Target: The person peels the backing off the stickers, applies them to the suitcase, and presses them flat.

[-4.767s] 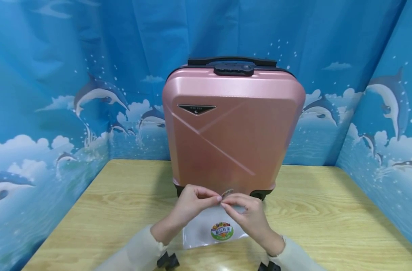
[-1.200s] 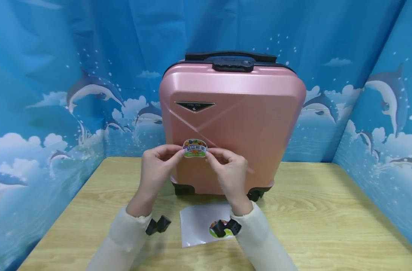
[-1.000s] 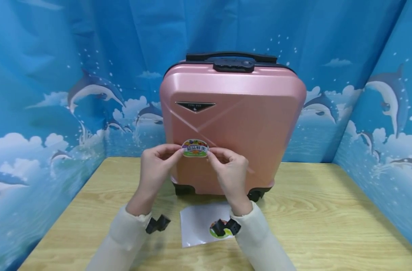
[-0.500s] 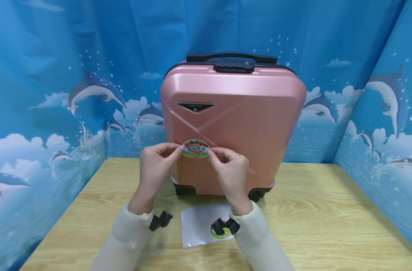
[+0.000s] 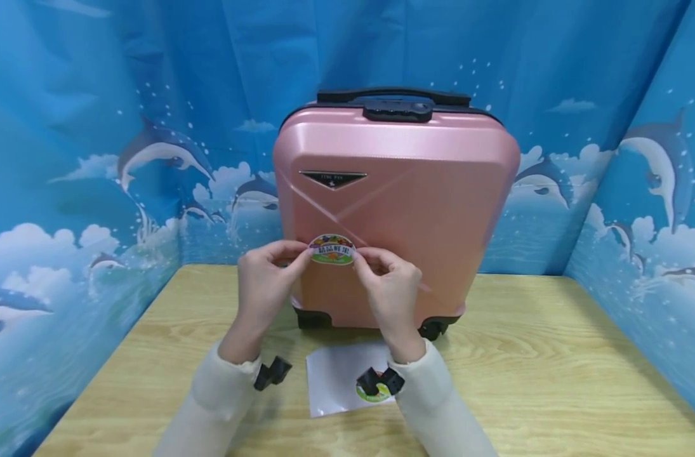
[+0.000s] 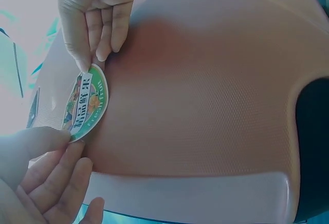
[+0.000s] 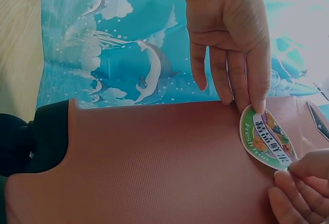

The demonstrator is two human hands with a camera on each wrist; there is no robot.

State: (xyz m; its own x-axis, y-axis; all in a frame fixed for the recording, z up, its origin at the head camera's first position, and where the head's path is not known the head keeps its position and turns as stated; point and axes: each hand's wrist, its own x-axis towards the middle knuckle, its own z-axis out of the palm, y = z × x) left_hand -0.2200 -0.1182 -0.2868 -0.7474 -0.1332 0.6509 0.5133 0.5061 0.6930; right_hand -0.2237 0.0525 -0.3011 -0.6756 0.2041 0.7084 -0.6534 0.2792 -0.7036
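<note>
An oval fruit sticker (image 5: 332,249) with a colourful print is stretched between both hands, close over the front of a pink suitcase (image 5: 416,216). My left hand (image 5: 267,279) pinches its left end between thumb and finger; my right hand (image 5: 390,285) pinches the right end the same way. In the left wrist view the sticker (image 6: 86,103) overlaps the suitcase's textured shell, its printed side outward. The right wrist view shows "Fresh Fruit" lettering on the sticker (image 7: 267,137), with fingertips at either end.
The suitcase stands upright on a wooden table (image 5: 530,368), below a blue dolphin-print curtain (image 5: 227,95). In front of it lies a white sheet (image 5: 336,381) bearing another fruit sticker (image 5: 373,392), partly hidden by the right wrist's camera.
From low over the sheet, both hands have risen with the sticker to the suitcase front. Over the last second the sticker has become flatter and slightly wider between them.
</note>
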